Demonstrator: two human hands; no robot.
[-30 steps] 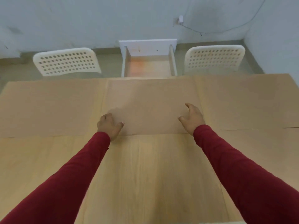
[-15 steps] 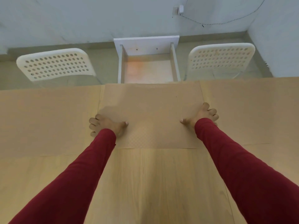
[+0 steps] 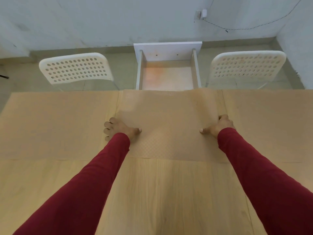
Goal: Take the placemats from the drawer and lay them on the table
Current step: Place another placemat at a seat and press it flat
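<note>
On pale wood table [image 3: 160, 192], hands gripping thin rectangular dimpled placemat [image 3: 169, 119]

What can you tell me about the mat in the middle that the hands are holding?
The middle placemat is a thin, tan, rectangular sheet with a fine dotted weave, looking like soft plastic or rubber. It lies almost flat on the wooden table, reaching its far edge, between two similar mats. The left hand grips its left edge and the right hand its right edge, thumbs on top.

Soft, even, moderately bright | faint shadows under hands | no glare | wide-angle bending at edges | slight overall softness, far wall [image 3: 101, 22] hazy
</note>
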